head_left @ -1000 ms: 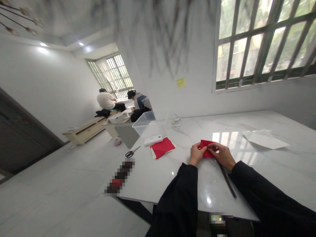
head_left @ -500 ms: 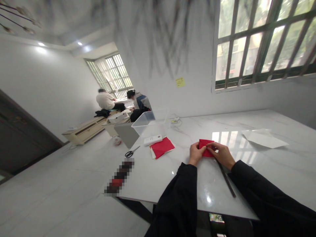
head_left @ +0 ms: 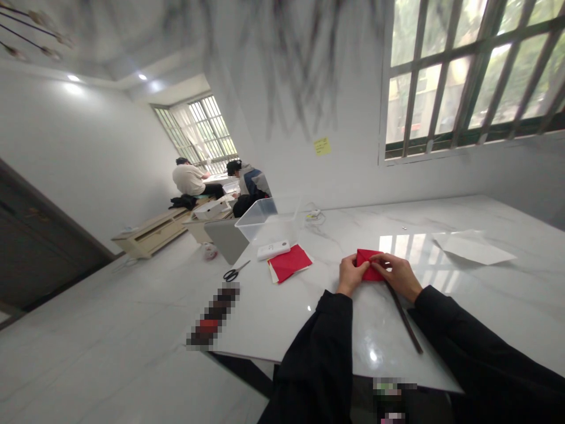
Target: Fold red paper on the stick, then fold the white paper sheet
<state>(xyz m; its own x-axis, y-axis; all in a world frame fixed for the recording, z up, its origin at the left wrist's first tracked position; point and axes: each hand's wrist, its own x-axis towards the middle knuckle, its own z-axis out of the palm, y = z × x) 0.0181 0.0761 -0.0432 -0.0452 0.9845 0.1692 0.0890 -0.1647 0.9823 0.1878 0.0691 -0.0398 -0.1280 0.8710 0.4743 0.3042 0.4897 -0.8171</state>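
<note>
Just right of the frame's centre, our left hand [head_left: 351, 275] and right hand [head_left: 401, 277] pinch the red paper [head_left: 365, 258] down on the desk [head_left: 494, 282], fingertips meeting at its near edge, likely so the fold lies flat. A dark strip [head_left: 408, 327] lies beside our right wrist.

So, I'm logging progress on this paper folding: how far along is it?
Done: the small red paper piece is already folded compact. In hand: the left hand and right hand pinch it on the white marble table. Left: a stack of flat red sheets lies unfolded beside the black scissors; remaining folds can't be told.
</note>
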